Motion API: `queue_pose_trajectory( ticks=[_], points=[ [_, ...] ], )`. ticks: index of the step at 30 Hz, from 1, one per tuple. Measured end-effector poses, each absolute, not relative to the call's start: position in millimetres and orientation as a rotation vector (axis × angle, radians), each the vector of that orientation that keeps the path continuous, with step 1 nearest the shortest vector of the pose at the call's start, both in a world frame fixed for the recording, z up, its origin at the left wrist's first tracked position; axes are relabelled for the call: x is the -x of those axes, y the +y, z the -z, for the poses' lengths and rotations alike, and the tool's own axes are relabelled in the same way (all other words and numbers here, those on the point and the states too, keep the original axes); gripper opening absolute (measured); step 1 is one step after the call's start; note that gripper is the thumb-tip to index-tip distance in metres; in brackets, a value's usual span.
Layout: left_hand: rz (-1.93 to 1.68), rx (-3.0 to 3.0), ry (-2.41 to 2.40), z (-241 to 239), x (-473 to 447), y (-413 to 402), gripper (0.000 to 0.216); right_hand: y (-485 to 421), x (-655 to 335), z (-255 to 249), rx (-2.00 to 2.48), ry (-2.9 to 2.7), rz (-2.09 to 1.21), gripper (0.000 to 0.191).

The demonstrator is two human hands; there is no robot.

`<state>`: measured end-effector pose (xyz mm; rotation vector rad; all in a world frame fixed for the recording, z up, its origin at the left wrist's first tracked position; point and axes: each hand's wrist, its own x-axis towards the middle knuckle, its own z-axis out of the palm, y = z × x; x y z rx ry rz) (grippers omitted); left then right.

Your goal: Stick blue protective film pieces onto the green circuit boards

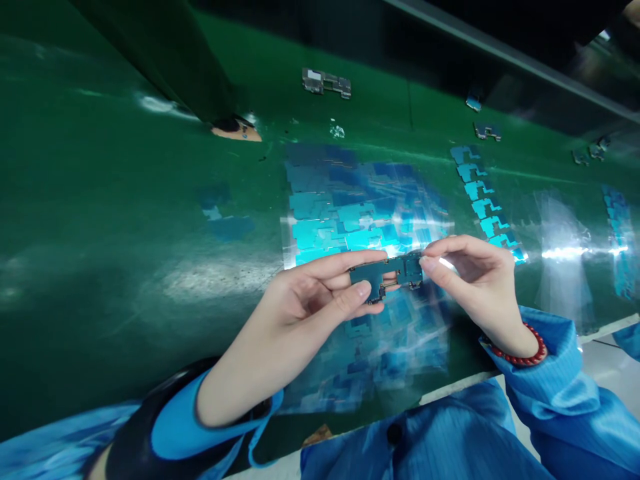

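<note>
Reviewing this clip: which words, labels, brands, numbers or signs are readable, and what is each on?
Readable text: none.
White patch on the far circuit board: any print is too small to read.
Held circuit board: any markings are too small to read.
Blue pieces on the bench: no lettering can be made out.

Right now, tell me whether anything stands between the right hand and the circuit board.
Nothing visible does. The right hand has its thumb and finger at the circuit board's right end; the left hand grips the other end. The blue film pieces lie beneath, not between.
</note>
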<state>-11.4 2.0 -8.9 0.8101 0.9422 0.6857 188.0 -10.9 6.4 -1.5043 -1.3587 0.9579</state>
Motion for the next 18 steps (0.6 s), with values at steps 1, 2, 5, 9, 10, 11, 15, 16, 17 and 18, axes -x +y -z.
queue_pose_trajectory(
  ticks=[1,2,5,9,10,11,15,16,17,18],
  points=[
    [-0.682,-0.81,0.944,8,11,2,0.03,-10,-190,-6,1.511,-1.365,-0.928,0.005],
    [-0.681,-0.811,0.946,8,11,2,0.031,-9,-191,-7,1.52,-1.369,-0.892,0.005],
    [-0.685,-0.806,0.941,7,11,3,0.03,-7,-195,-6,1.545,-1.367,-0.788,0.004],
    [-0.682,-0.777,0.902,8,12,4,0.028,-5,-196,-4,1.564,-1.369,-0.79,0.002],
    [-0.686,-0.765,0.89,8,13,4,0.028,-4,-196,-3,1.563,-1.365,-0.805,0.001],
    [-0.694,-0.746,0.878,8,13,4,0.028,-4,-196,-2,1.556,-1.359,-0.831,0.003],
    [-0.751,-0.629,0.849,8,12,4,0.026,-6,-197,2,1.476,-1.31,-1.146,0.014],
    [-0.76,-0.603,0.839,8,11,5,0.026,-6,-197,3,1.454,-1.274,-1.266,0.018],
    [-0.767,-0.583,0.83,8,11,5,0.027,-7,-197,5,1.431,-1.228,-1.377,0.021],
    [-0.773,-0.569,0.823,9,11,6,0.028,-7,-197,6,1.408,-1.181,-1.47,0.024]
  ],
)
